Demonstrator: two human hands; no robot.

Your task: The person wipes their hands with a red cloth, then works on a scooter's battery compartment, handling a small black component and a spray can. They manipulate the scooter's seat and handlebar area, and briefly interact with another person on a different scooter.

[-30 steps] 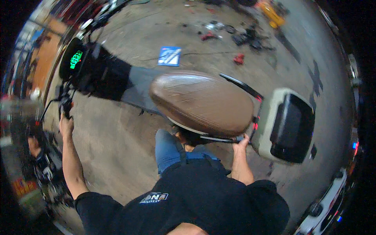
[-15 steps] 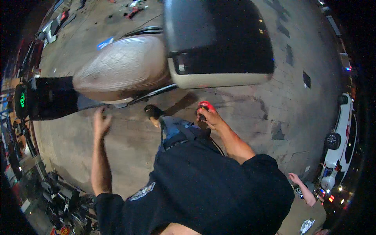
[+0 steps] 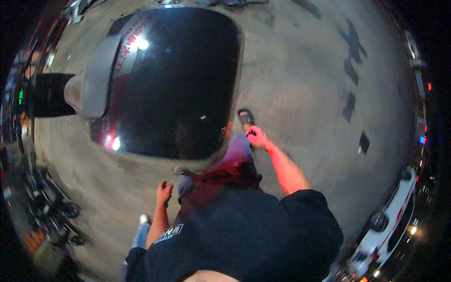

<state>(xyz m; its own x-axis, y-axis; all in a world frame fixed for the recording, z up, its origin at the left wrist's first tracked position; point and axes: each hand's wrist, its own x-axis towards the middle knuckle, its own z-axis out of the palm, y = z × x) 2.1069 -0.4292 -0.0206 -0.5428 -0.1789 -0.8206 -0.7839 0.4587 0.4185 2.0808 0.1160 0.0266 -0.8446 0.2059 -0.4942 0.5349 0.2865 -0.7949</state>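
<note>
My right hand (image 3: 257,137) is closed round a small dark object, mostly hidden by the fingers and lit red, so its kind is unclear. It is held over my right leg, just right of a large glossy black box (image 3: 188,80) on the back of a scooter. My left hand (image 3: 164,192) hangs low on the left with its fingers loosely apart and nothing in them. It stays clear of the box's near edge. Beyond the box's left end, part of the scooter's brown padded seat (image 3: 73,95) shows.
A green-lit display (image 3: 21,97) glows at the scooter's front. Parked motorbikes (image 3: 40,197) stand on the left, and a white car (image 3: 385,225) on the right. Behind my left arm shows another person's leg (image 3: 141,230) in blue with a pale shoe. Dark patches mark the paving.
My view has moved along the scooter from its seat to the rear box. My left hand has dropped away from beside the seat. The right hand keeps its grip; red light now falls on that arm.
</note>
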